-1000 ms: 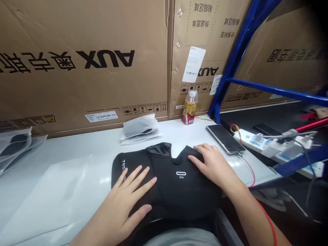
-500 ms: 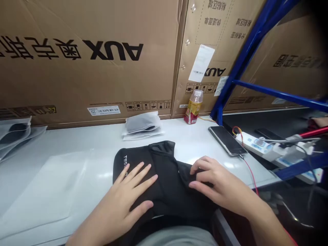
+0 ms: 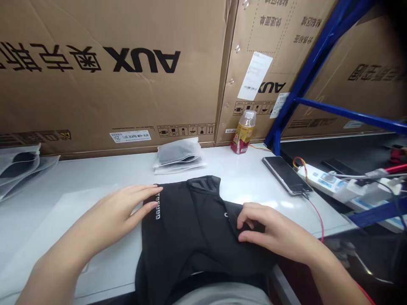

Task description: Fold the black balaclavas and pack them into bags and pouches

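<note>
Left hand [image 3: 121, 212]: fingers parted at black garment [image 3: 178, 224] edge. Right hand [image 3: 270, 226]: fingers curled, pinch unclear; uneven pull may crease it.

Two hands [image 3: 129, 212] [image 3: 269, 224], one garment [image 3: 174, 237], one bottle [image 3: 243, 134]

Black garment [image 3: 187, 228], white lettering [image 3: 158, 206], partly folded, overhanging table's [image 3: 104, 169] near edge.

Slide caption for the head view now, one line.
Left hand at the lettered edge of a black garment, right hand at the opposite side; bottle and phone beyond.
</note>
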{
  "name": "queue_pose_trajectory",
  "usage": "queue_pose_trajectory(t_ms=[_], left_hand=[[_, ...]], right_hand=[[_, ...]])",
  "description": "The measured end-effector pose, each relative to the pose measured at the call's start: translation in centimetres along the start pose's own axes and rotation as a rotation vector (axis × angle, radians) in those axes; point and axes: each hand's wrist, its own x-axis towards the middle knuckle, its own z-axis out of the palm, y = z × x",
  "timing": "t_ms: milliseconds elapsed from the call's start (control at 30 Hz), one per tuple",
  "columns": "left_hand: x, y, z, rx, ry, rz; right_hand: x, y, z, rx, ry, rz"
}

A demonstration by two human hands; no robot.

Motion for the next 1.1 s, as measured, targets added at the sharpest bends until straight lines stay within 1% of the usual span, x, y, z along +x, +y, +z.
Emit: queue_pose_trajectory(t_ms=[67,100,133,167,200,267,300,333,367,400,433,533,567,633,700,767,833,900,933,1000,1033,1100], left_hand=[[0.3,0.0,-0.2,0.013,-0.001,0.007],[0.4,0.1,-0.4,0.015,-0.003,0.014],[0.7,0.2,-0.6,0.015,-0.006,0.019],[1.0,0.3,-0.7,0.019,-0.014,0.021],[1.3,0.4,-0.9,0.027,-0.024,0.022],[2.2,0.4,-0.9,0.053,-0.035,0.017],[2.8,0.3,-0.7,0.069,-0.040,0.020],[3.4,0.1,-0.4,0.083,-0.047,0.027],[4.0,0.0,-0.1,0.095,-0.053,0.038],[4.6,-0.2,0.3,0.107,-0.058,0.048],[5.1,-0.3,0.6,0.121,-0.063,0.056],[5.9,-0.1,1.3,0.165,-0.038,0.059],[5.8,0.2,1.2,0.178,-0.016,0.055],[5.0,0.9,1.0,0.203,0.042,0.048],[3.7,1.8,0.9,0.221,0.104,0.052],[2.2,2.6,1.1,0.222,0.139,0.088],[0.5,3.1,1.6,0.204,0.139,0.151],[-1.3,3.5,2.1,0.169,0.153,0.196],[-2.3,3.6,2.3,0.144,0.170,0.199],[-4.5,4.0,2.5,0.087,0.199,0.186],[-5.6,4.3,2.5,0.068,0.188,0.192],[-7.7,4.9,2.6,0.078,0.102,0.252]], right_hand=[[-0.9,0.6,-0.5,0.059,0.004,-0.014],[-1.2,0.8,-0.9,0.085,0.028,-0.038],[-1.5,0.8,-1.4,0.101,0.089,-0.073],[-1.5,0.7,-1.9,0.103,0.199,-0.115],[-1.3,0.5,-2.4,0.090,0.345,-0.151],[0.0,-0.3,-3.1,0.018,0.629,-0.177],[1.1,-0.7,-3.3,-0.047,0.697,-0.154],[2.5,-1.2,-3.4,-0.116,0.655,-0.135],[4.0,-1.5,-3.2,-0.202,0.587,-0.127],[5.6,-1.7,-2.9,-0.308,0.469,-0.117],[7.2,-1.7,-2.6,-0.415,0.381,-0.115],[10.9,-1.5,-1.3,-0.496,0.304,-0.128],[11.5,-1.4,-0.9,-0.508,0.293,-0.140],[11.7,-1.4,-0.5,-0.534,0.286,-0.170],[10.9,-1.6,-0.3,-0.550,0.305,-0.195],[9.6,-1.7,-0.2,-0.572,0.316,-0.223],[8.2,-1.5,0.0,-0.580,0.260,-0.283],[6.5,-1.0,0.1,-0.520,0.175,-0.346],[5.4,-0.8,0.1,-0.468,0.155,-0.361],[2.8,-0.2,0.1,-0.362,0.171,-0.341],[1.3,0.1,0.1,-0.333,0.192,-0.322],[-1.9,0.7,0.4,-0.324,0.177,-0.277]])
